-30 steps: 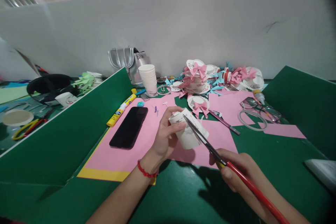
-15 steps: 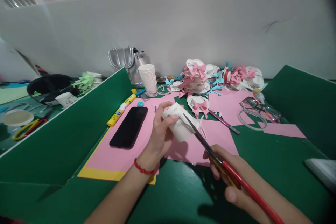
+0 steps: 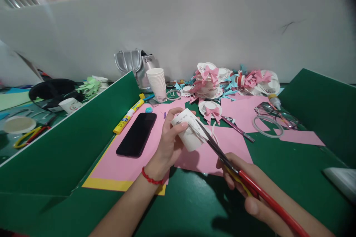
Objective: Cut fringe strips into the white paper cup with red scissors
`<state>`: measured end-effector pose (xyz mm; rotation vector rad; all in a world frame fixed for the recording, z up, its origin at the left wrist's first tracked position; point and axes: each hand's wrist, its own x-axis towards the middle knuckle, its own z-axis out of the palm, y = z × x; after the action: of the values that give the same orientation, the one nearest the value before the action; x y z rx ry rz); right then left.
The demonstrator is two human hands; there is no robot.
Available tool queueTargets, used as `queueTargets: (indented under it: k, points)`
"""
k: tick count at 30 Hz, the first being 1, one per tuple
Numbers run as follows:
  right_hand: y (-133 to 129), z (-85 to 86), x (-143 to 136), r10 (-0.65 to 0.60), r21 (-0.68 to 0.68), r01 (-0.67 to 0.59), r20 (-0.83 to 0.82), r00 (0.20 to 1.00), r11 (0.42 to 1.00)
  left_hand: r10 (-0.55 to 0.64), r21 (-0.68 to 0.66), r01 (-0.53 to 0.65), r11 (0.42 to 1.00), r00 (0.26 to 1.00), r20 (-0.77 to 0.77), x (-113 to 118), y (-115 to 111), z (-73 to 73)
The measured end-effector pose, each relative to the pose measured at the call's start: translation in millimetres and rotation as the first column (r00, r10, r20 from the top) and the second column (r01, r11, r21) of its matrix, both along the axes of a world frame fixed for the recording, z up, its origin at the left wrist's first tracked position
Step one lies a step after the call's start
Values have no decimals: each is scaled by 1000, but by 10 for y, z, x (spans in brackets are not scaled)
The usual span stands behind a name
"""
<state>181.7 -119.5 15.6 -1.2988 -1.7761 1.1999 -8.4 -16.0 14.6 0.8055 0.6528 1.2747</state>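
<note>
A white paper cup piece [image 3: 190, 139], with small print on it, is pinched in my left hand [image 3: 171, 137], which has a red braided band at its wrist. My right hand [image 3: 244, 177] grips scissors [image 3: 218, 150] with red and yellow handles. The blades reach up and left onto the right side of the cup piece. Pink paper sheets [image 3: 219, 161] lie beneath both, and a black phone [image 3: 137, 135] rests on the pink paper to the left.
A stack of paper cups [image 3: 156, 83] stands near a silver bag [image 3: 129, 61]. Behind sit paper-plate hats with pink bows [image 3: 210, 76]. Green dividers [image 3: 111, 118] flank the table. Glue sticks [image 3: 125, 120], a tape ring [image 3: 267, 126] and glasses [image 3: 289, 118] lie around.
The scissors and my right hand have shifted slightly right and down. The blades' position on the paper has changed a little; my left hand has hardly moved.
</note>
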Motion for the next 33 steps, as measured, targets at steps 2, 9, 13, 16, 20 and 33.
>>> queueTargets:
  k: [2,9,13,16,20,33]
  points:
    - [-5,0,-1,-17,19,17,16,1000,1000,-10,0,10,1000,1000,-2,0,-3,1]
    - [-7,15,-35,-46,55,45,12,999,997,-4,-38,3,999,1000,-13,23,-22,24]
    - [11,19,-57,-34,29,34,-16,999,999,0,-59,-2,998,999,-34,35,-22,25]
    - [25,6,-64,-16,15,16,-27,1000,1000,2,-50,-4,999,999,-39,33,-20,20]
    - [36,-84,-34,-13,45,13,-5,1000,999,-7,-29,6,1000,999,-31,31,-15,12]
    - [51,-106,-30,-38,65,31,108,993,997,-1,-10,1,1000,1000,-21,24,-16,-3]
